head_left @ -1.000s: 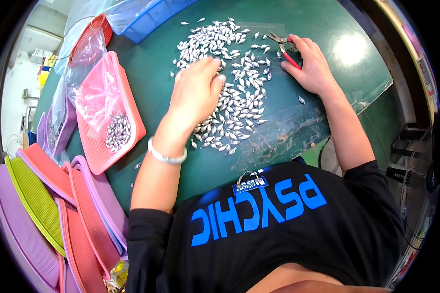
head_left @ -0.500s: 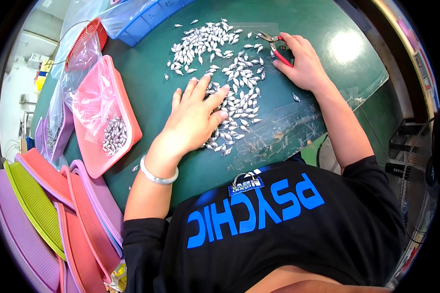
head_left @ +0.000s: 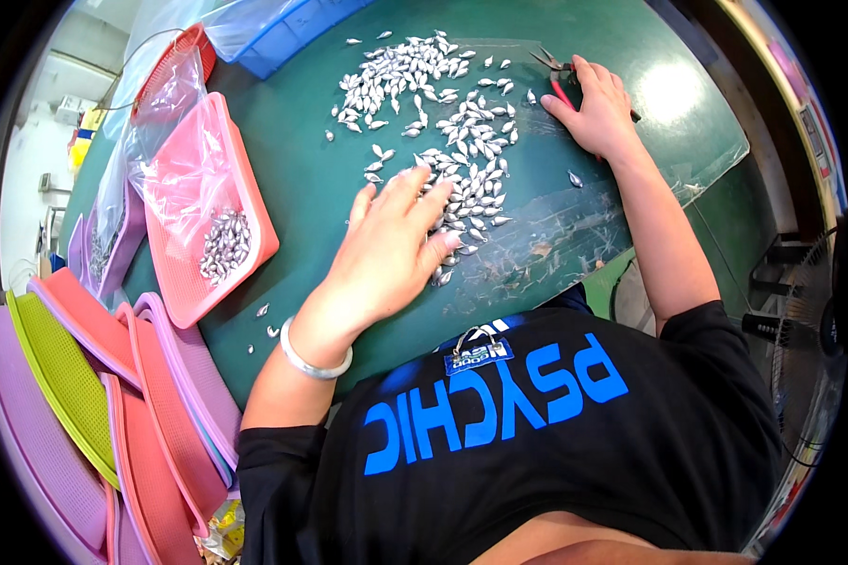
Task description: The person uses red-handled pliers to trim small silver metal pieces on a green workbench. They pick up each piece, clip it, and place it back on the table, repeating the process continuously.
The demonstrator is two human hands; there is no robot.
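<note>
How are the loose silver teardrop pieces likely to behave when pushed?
The silver pieces are probably stiff, since they keep plump teardrop shapes even where they crowd together. Their metallic sheen hints they're heavy for their size. Rounded sides on the smooth-looking green table suggest they may roll.

Head view: a wide fisheye on your head, left of a side-by-side pair, looks down and forward over the table [head_left: 292,132].
Shirt [head_left: 537,490]: close to the lens, it fills your lower frame, its lettering upside down.
Hands: your left hand [head_left: 386,247] near center and right hand [head_left: 598,111] at upper right appear farther off, seen from above.
Rim: straight edges bend; black rounds the corners.
</note>
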